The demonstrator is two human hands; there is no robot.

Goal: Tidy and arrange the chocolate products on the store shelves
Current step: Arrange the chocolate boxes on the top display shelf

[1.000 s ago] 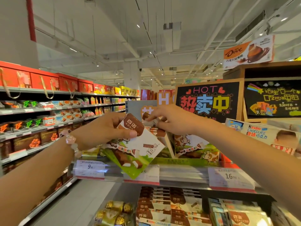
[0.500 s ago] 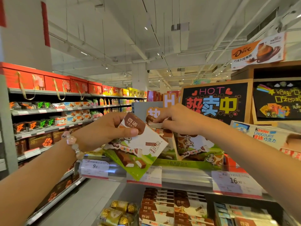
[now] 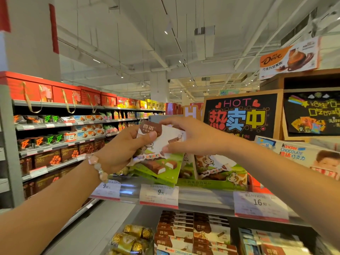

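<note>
Both hands meet on 1 pack point(image 3: 161, 151) held above the top shelf point(image 3: 202, 197): left hand point(image 3: 119, 151) at 9 o'clock grips its edge, thumb pressed on the brown corner; right hand point(image 3: 191, 138) at 3 o'clock pinches the opposite side between thumb and fingers. Flat and thin, the pack looks light, fairly stiff, with a glossy, perhaps slippery face. Holding by the edges seems wise, sparing the bars inside. Its display box point(image 3: 219, 172) sits at 4 o'clock.
</note>
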